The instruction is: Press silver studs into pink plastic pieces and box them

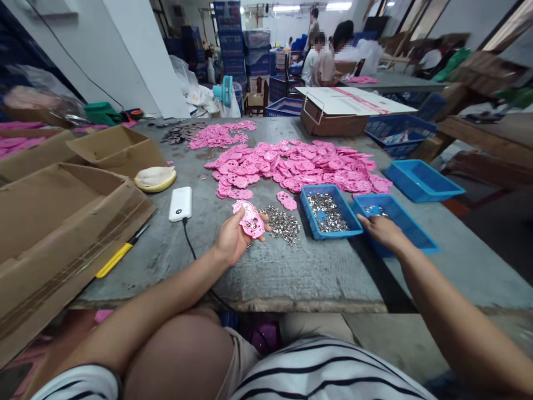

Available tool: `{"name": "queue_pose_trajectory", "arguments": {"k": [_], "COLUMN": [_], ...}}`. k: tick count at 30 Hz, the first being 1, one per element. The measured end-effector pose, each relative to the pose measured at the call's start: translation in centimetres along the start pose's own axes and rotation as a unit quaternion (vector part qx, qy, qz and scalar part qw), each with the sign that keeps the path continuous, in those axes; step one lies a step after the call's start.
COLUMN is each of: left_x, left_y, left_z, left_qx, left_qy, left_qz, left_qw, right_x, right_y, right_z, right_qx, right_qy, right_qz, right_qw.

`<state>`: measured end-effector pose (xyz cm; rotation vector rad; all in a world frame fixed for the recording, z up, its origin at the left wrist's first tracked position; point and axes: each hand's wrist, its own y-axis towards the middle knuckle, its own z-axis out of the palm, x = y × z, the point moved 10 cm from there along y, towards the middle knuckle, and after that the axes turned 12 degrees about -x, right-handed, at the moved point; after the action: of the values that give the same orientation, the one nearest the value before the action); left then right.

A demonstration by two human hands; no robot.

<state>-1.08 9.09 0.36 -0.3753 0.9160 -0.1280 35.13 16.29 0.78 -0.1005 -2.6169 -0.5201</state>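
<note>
My left hand [233,239] is closed around a flat pink piece [251,220] with a printed pattern and a few shiny metal bits on its lower part. Just right of it, a loose heap of small metal pieces [283,225] lies on the grey table. My right hand [385,230] reaches over the near left side of a blue tray [420,240] that has some small metal parts at its far end. Most of that hand's fingers are hidden or too unclear to read. Between the hands stands another blue tray [332,235], its bottom covered with metal pieces.
Behind the trays spreads a large pile of pink pieces [300,164]. An empty-looking blue tray [425,180] sits at right. A white power bank [180,204] with a black cable, a yellow cutter [114,260] and cardboard boxes [62,222] are at left. People sit farther back.
</note>
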Motion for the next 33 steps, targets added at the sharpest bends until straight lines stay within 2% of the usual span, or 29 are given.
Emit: {"name": "queue_pose_trajectory", "arguments": {"k": [4,8,10,14,18,23,33], "left_x": [-0.3,-0.2,-0.1,0.2,0.9,1.4,2.4], "left_y": [-0.4,-0.4,-0.3,-0.2,-0.1,0.2,0.5], "left_z": [0.5,1.1,1.4,1.7,1.7,1.3,2.0], "left_qx": [0.015,0.045,0.05,0.047,0.052,0.048,0.09], "left_qy": [0.017,0.022,0.02,0.014,0.028,0.043,0.059], "left_qz": [0.007,0.01,0.006,-0.006,-0.018,-0.016,-0.015], "left_qw": [1.0,0.999,0.999,0.999,0.998,0.998,0.994], "right_x": [1.7,4.0,4.2,3.0,2.1,2.4,3.0], "right_y": [-1.1,-1.6,-1.6,-1.2,-1.7,-2.0,-1.8], "right_z": [2.3,2.8,2.6,2.4,3.2,2.9,1.0], "right_qx": [0.071,0.126,0.139,0.136,0.152,0.141,0.119], "right_qy": [-0.01,0.048,0.033,-0.12,-0.182,-0.202,-0.172], "right_qz": [0.029,0.04,0.051,0.055,0.052,0.046,0.046], "right_qw": [0.997,0.99,0.988,0.982,0.97,0.968,0.977]}}
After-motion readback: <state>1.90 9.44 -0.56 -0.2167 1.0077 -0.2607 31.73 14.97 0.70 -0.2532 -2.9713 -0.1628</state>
